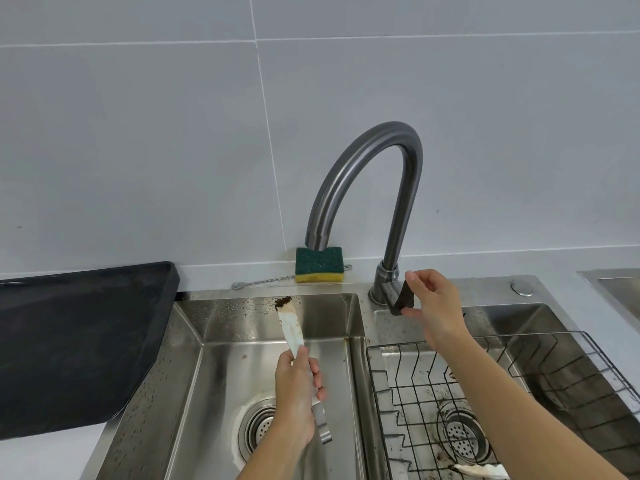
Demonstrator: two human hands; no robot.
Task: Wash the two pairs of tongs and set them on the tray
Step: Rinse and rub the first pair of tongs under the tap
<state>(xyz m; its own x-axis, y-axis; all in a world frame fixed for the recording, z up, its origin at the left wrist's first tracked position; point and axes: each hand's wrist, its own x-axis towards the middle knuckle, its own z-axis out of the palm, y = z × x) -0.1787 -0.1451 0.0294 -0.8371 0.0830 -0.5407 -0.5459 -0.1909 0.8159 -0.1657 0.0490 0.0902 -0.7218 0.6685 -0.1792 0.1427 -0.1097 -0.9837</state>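
your left hand (298, 393) curls round the tongs (292, 327), their long axis running away from you, dirty tip below and a little left of the tap spout (317, 233). your right hand (438, 306), nearer it, pinches the tap lever (401, 296).

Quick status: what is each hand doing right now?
Left hand: closed around the dirty tongs, held over the left basin.
Right hand: pinching the faucet lever between thumb and fingers.
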